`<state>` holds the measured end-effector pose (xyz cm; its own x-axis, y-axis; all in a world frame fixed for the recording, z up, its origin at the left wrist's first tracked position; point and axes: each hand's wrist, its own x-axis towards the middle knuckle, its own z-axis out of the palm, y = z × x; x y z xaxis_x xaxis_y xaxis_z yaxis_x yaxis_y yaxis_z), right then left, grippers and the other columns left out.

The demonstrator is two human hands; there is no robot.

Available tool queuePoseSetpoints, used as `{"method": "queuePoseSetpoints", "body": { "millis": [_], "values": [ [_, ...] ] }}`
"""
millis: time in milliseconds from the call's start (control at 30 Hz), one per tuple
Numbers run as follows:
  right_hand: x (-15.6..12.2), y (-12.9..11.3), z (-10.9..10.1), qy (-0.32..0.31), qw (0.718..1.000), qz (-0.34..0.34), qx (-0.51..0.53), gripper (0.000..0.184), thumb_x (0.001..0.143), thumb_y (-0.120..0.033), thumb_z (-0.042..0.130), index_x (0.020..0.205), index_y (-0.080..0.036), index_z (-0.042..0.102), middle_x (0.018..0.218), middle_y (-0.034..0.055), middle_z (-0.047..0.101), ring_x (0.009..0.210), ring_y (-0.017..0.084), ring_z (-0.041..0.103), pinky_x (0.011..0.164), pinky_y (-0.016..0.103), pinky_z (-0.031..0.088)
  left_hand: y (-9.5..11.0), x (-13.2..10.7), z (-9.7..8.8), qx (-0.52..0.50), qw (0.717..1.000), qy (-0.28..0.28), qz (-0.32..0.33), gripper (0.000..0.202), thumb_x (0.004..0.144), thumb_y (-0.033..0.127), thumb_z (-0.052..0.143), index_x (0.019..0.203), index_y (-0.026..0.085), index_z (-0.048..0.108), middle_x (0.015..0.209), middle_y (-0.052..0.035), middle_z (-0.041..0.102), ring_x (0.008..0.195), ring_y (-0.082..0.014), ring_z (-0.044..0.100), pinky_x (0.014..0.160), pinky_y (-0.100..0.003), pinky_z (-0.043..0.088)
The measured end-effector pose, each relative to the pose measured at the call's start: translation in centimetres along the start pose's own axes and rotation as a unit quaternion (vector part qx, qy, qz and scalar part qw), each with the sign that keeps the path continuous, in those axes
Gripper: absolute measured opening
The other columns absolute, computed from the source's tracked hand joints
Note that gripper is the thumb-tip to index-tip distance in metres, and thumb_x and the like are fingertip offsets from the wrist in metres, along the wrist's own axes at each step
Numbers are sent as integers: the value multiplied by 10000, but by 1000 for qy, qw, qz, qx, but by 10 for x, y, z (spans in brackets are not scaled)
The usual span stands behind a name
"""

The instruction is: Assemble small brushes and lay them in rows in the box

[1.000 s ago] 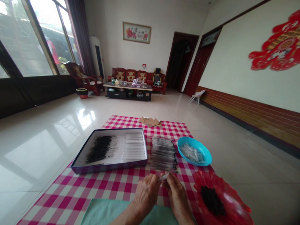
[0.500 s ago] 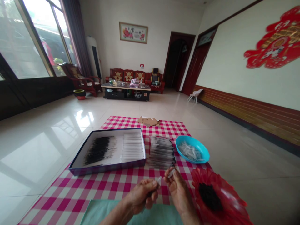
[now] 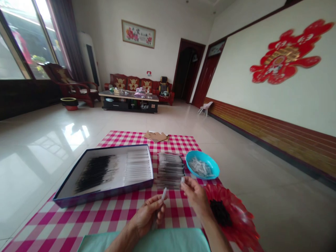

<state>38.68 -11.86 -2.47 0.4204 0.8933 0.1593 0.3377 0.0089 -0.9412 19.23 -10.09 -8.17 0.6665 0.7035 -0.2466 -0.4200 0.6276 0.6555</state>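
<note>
Firstly, the left hand (image 3: 147,217), curled with the palm turned up, pinches a thin clear sleeve (image 3: 163,193) upright between thumb and fingers. Secondly, the right hand (image 3: 195,198), near the left but apart from it, pinches a small pale piece (image 3: 182,180) at the fingertips; the piece is too small to identify.

Directly ahead of the hands lies a stacked row of slim clear tubes with dark ends (image 3: 170,170). Beside it on the right, a turquoise plastic bowl (image 3: 210,168) holds a heap of small clear pieces (image 3: 201,167). Nearer the right hand, a red flower-shaped plate (image 3: 243,224) bears a black heap (image 3: 220,212), its contents indistinct. To the left, a shallow dark-rimmed box (image 3: 102,193) holds a black-tipped batch (image 3: 96,173) and a batch of clear tubes (image 3: 138,166).

Beneath these, a pink-and-white checked cloth (image 3: 181,217) covers the tiled floor (image 3: 47,119), with a pale green cloth (image 3: 154,241) at its near edge and cardboard scraps (image 3: 156,137) at its far edge. Beyond stand a low coffee table (image 3: 128,96) and a red sofa (image 3: 120,83).
</note>
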Motion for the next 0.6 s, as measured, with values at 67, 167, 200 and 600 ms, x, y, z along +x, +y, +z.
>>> {"method": "queuePoseSetpoints", "body": {
  "millis": [67, 167, 200, 600],
  "values": [
    [31, 0, -22, 23, 998, -11, -49, 357, 690, -435, 617, 923, -172, 681, 851, 66, 730, 783, 229, 667, 693, 320, 514, -1, 1, 0, 0, 1000, -1, 1, 315, 713, 316, 719, 925, 146, 560, 621, 33, 537, 436, -41, 438, 402, -169, 305],
    [78, 3, -57, 85, 988, 6, -126, 199, 630, -343, 632, 754, -202, 698, 763, 66, 729, 789, 257, 663, 738, 352, 489, -2, 2, -2, -3, 1000, -8, 0, 329, 713, 317, 718, 944, 144, 559, 624, 33, 540, 435, -40, 438, 406, -169, 309],
    [91, 5, -67, 107, 982, 16, -153, 140, 606, -305, 633, 693, -211, 691, 729, 69, 726, 796, 267, 660, 749, 360, 478, -2, 2, -3, -4, 1000, -10, 1, 328, 713, 314, 719, 942, 143, 558, 625, 32, 542, 434, -39, 438, 406, -169, 308],
    [61, -2, -48, 101, 969, -51, -220, 310, 710, -368, 532, 924, -199, 679, 962, 95, 715, 857, 253, 658, 807, 356, 481, -2, 3, -3, 5, 1000, -13, 11, 299, 712, 320, 709, 887, 131, 556, 627, 23, 550, 431, -48, 450, 406, -175, 313]
  ]
}}
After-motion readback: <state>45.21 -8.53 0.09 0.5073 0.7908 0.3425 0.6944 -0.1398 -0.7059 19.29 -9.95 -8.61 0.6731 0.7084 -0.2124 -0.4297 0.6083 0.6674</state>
